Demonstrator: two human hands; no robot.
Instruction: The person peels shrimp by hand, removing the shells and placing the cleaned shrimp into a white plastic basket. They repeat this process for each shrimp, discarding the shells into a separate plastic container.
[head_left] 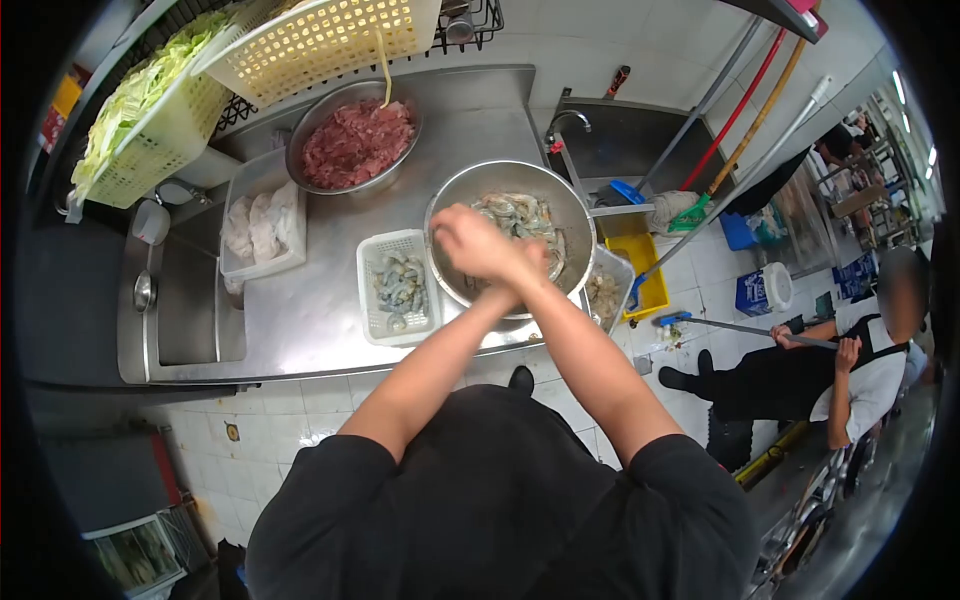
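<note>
My forearms cross over a steel bowl (585, 240) that holds whole grey shrimp (525, 215). My right hand (470, 240) reaches across to the bowl's left side, above the rim, with its fingers curled; whatever is in them is hidden. Lower and behind the right wrist, my left hand (535, 258) is down in the bowl by the shrimp. Its fingers are mostly covered. Just left of the bowl stands a white plastic basket (368, 270) with peeled shrimp (400, 285) in it.
A steel bowl of raw meat (358, 145) and a clear tub (262, 225) of bagged food stand at the back left. Baskets hang above. A bin of shells (605, 290) sits right of the counter. Another person (830, 360) holds a long-handled tool at right.
</note>
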